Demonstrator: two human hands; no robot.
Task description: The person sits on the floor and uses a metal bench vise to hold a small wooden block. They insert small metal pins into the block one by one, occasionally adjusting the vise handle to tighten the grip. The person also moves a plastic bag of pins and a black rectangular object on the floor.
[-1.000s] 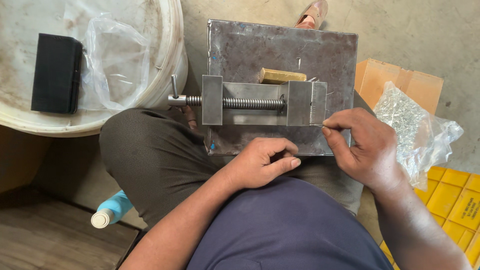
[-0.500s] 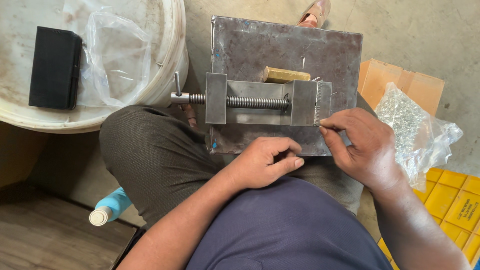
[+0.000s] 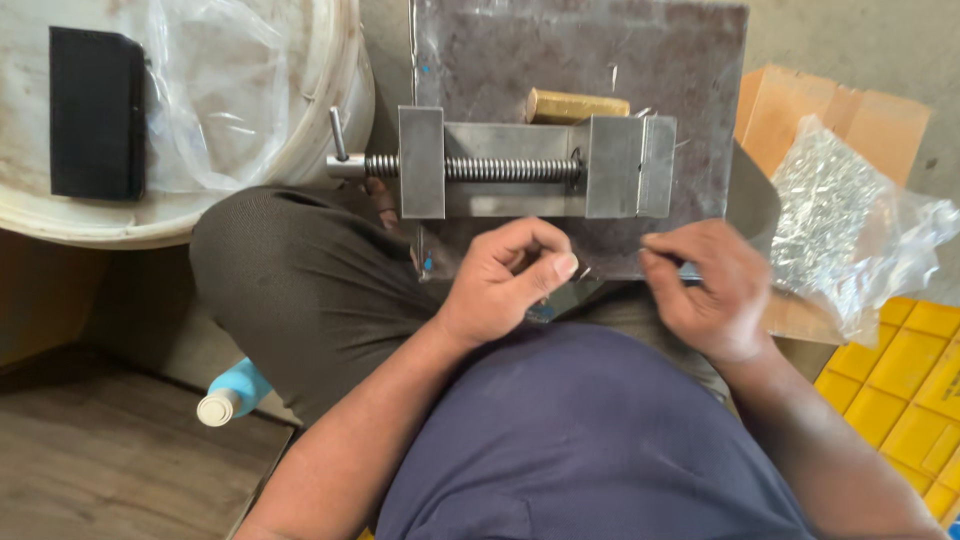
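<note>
A steel vise (image 3: pixel 530 165) with a threaded screw lies on a dark metal plate (image 3: pixel 680 60) across my lap. A brass-coloured block (image 3: pixel 575 105) rests just behind the vise. My left hand (image 3: pixel 505 285) is curled at the plate's near edge below the vise, thumb pressed to forefinger; I cannot see anything in it. My right hand (image 3: pixel 705 290) is beside it at the plate's near right edge. Its thumb and forefinger pinch a thin metal pin (image 3: pixel 668 237) that is barely visible. The two hands are a short gap apart.
A clear bag of small shiny metal parts (image 3: pixel 845 215) lies on an orange cardboard box (image 3: pixel 880 115) to the right, with yellow crates (image 3: pixel 900 380) below. At left, a white drum (image 3: pixel 170 215) carries a black box (image 3: pixel 95 112) and a plastic bag. A blue bottle (image 3: pixel 230 392) lies by my knee.
My right hand has come down from the vise's right jaw to the plate's near edge. My left hand has lifted slightly toward the plate, closer to the right hand.
</note>
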